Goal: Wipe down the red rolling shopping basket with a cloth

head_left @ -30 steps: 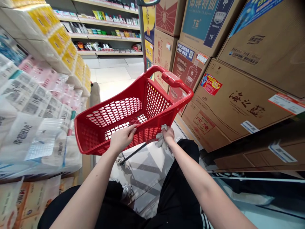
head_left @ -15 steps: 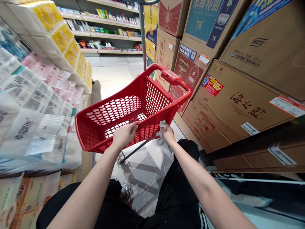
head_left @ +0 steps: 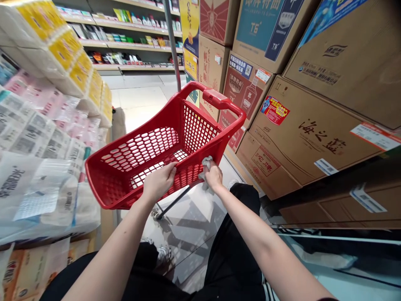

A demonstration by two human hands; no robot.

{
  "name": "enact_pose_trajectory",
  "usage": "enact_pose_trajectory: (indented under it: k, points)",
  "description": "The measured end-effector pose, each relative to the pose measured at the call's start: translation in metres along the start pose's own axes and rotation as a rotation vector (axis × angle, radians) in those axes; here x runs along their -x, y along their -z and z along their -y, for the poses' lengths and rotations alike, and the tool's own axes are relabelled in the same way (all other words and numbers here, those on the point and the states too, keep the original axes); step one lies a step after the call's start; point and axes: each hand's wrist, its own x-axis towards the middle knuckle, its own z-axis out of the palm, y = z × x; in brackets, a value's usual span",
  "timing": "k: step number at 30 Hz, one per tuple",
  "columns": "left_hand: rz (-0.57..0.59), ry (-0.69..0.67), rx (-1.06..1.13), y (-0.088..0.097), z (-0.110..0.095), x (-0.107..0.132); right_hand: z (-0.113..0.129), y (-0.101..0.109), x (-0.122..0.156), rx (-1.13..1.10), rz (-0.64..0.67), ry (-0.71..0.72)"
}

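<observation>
A red plastic shopping cart [head_left: 200,146] stands in front of me, its lattice basket open at the top and its handle toward the right. My left hand [head_left: 159,180] is closed over the near rim of the basket, thumb on top and fingers hidden inside or behind the edge. Bunched in my right hand [head_left: 213,176] is a greyish-white cloth [head_left: 206,162], pressed against the outer near side of the cart below the rim. Part of the cloth hangs beneath my fingers. The basket holds nothing that I can see.
Stacked cardboard cartons [head_left: 313,125] rise close on the right. Packs of tissue paper [head_left: 62,58] and plastic-wrapped packages [head_left: 37,179] fill the left side. A grey pole [head_left: 173,46] stands behind the cart, with stocked shelves [head_left: 134,31] at the back. A cart leg with a caster [head_left: 158,216] rests on the tiles.
The cart and both hands appear shifted slightly left in view, along with the surroundings. My left hand keeps its hold on the rim; the cloth stays against the cart's side.
</observation>
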Motion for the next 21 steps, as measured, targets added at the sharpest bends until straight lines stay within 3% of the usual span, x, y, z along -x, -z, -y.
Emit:
enact_pose_trajectory:
  k: [4, 10, 14, 21]
  points:
    - [0.009, -0.019, -0.001, -0.003, 0.0, -0.002, 0.013, -0.003, 0.007, -0.043, -0.005, 0.119]
    - [0.012, -0.028, 0.001, -0.005, 0.002, -0.004, 0.011, 0.02, -0.02, -0.181, -0.147, -0.016]
    - [0.02, -0.038, 0.006, -0.005, -0.001, -0.004, 0.017, 0.025, -0.027, -0.173, -0.22, 0.076]
    - [0.036, -0.045, 0.051, -0.003, -0.002, -0.004, 0.017, -0.002, 0.018, 0.01, 0.058, 0.312]
